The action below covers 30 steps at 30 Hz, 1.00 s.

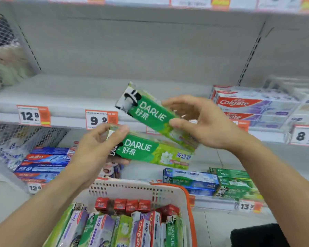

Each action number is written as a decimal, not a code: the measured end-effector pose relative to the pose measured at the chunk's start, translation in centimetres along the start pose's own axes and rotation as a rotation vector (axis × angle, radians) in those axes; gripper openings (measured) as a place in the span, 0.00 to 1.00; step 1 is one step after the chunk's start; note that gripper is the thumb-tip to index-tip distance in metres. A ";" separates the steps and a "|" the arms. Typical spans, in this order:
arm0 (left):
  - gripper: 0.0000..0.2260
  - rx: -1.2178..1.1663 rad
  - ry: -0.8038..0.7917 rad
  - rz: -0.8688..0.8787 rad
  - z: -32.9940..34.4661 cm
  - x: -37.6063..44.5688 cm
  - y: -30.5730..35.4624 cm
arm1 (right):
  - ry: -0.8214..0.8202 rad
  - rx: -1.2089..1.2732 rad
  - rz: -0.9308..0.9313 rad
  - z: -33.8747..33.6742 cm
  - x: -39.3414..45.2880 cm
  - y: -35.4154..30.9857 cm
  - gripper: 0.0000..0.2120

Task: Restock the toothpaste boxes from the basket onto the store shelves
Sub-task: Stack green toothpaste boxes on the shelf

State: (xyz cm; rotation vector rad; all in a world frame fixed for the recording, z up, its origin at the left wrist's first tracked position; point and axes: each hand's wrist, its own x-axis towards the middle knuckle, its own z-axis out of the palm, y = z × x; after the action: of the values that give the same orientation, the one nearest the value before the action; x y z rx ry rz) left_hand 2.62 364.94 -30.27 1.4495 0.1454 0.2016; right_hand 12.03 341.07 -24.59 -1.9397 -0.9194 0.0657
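At the far left, blue toothpaste boxes (pixel 43 163) are lying stacked on the lower shelf, with a 12.8 price tag (pixel 33 115) sticking to the edge of the middle shelf (pixel 64 97) above them. Next to that, a 9.9 price tag (pixel 101 119) is showing just above the left hand (pixel 98 145). The left hand is holding the lower green Darlie box (pixel 150 152) by its left end, with the thumb on top and the fingers curling under it. This box is lying almost flat in the air, in front of the shelves. The upper green Darlie box (pixel 150 113) is tilting, with its left end higher, and its low end is touching the top of the lower box. The right hand (pixel 203 123) is gripping this upper box near its middle, thumb in front and fingers behind. Below the hands, the basket (pixel 132 189) is sitting full of more toothpaste boxes, some green, some purple, some red. To the right, Colgate boxes (pixel 253 107) are lying stacked on the middle shelf, and more green boxes (pixel 235 184) are sitting on the lower shelf. An 8.9 price tag (pixel 304 135) is at the far right.
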 end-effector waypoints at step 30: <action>0.15 -0.184 0.009 0.031 -4.1 2.4 -0.9 | -0.177 -0.458 0.070 4.2 1.2 0.6 0.25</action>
State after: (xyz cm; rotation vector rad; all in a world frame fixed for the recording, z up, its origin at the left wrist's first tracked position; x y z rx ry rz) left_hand 4.13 369.39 -31.57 1.2686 0.1091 0.2411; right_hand 11.51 344.74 -27.00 -2.4214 -1.0495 0.0736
